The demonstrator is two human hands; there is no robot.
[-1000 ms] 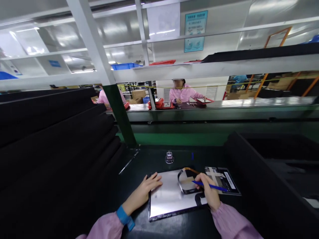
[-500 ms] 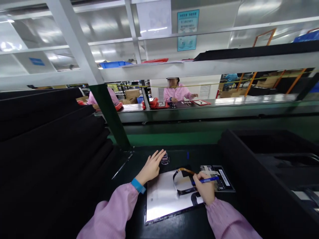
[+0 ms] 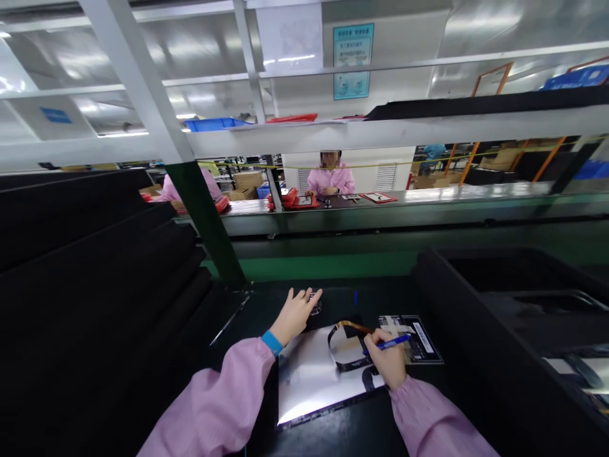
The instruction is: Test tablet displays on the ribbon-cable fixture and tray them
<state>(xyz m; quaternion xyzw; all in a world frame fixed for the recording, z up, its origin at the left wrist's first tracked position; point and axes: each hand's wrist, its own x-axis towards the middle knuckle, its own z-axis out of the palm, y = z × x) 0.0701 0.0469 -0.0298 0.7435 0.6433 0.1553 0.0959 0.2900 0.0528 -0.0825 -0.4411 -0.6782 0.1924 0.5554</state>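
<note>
Now we're gripping blue pen (image 3: 394,343) with right hand (image 3: 387,365) above silver panel (image 3: 309,384), left hand (image 3: 294,316) holding fingers spread at clear stand (image 3: 318,309).

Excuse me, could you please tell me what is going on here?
Someone's right hand holds a blue pen-like tool over a silver panel lying on the dark table. A ribbon cable loops across the panel. The left hand is at a small clear object beyond the panel; whether its fingers touch it is hard to tell.
</note>
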